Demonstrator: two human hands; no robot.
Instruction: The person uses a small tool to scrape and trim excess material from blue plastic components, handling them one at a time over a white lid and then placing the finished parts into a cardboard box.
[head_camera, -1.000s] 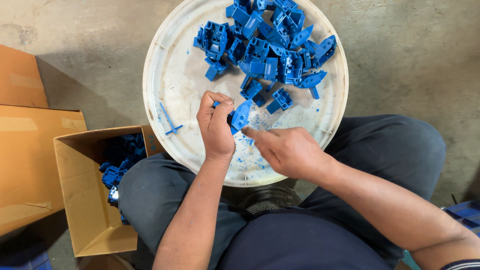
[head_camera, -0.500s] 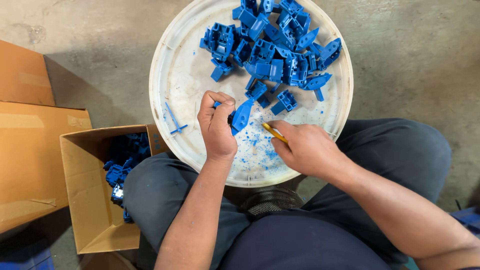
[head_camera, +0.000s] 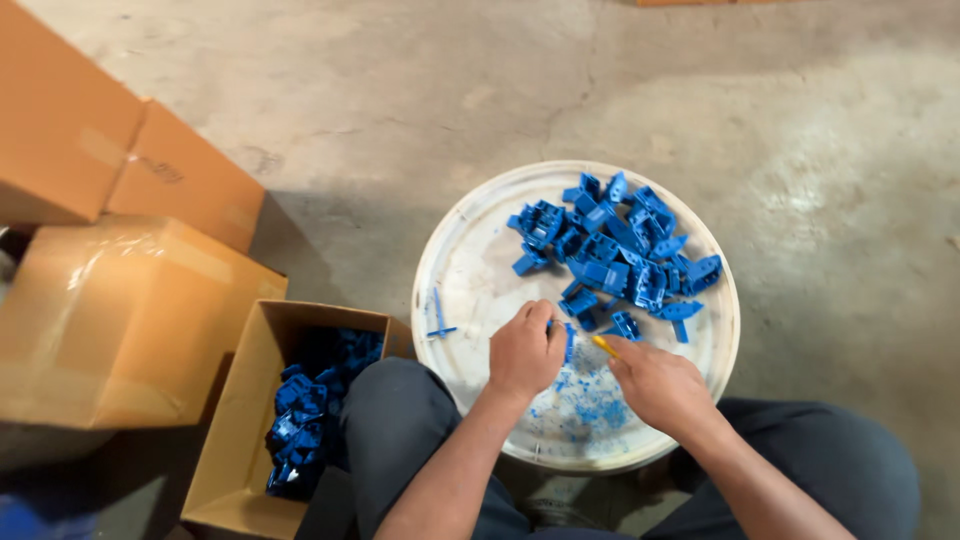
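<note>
My left hand (head_camera: 524, 352) grips a small blue plastic part (head_camera: 567, 340) over a round white tray (head_camera: 470, 270) resting on my lap. My right hand (head_camera: 657, 383) holds a thin yellow-handled tool (head_camera: 604, 346) with its tip pointed at that part. A heap of blue plastic parts (head_camera: 615, 250) lies on the far half of the tray. Blue shavings (head_camera: 585, 405) are scattered on the tray between my two hands.
An open cardboard box (head_camera: 240, 400) with several blue parts (head_camera: 312, 405) in it stands on the floor by my left knee. Closed cardboard boxes (head_camera: 110, 310) lie further left. A thin blue strip (head_camera: 438, 312) lies on the tray's left side. Concrete floor (head_camera: 400, 90) surrounds everything.
The view has shifted, so the tray now sits lower and further right. My right hand drew back slightly from the part, and both hands keep their grip.
</note>
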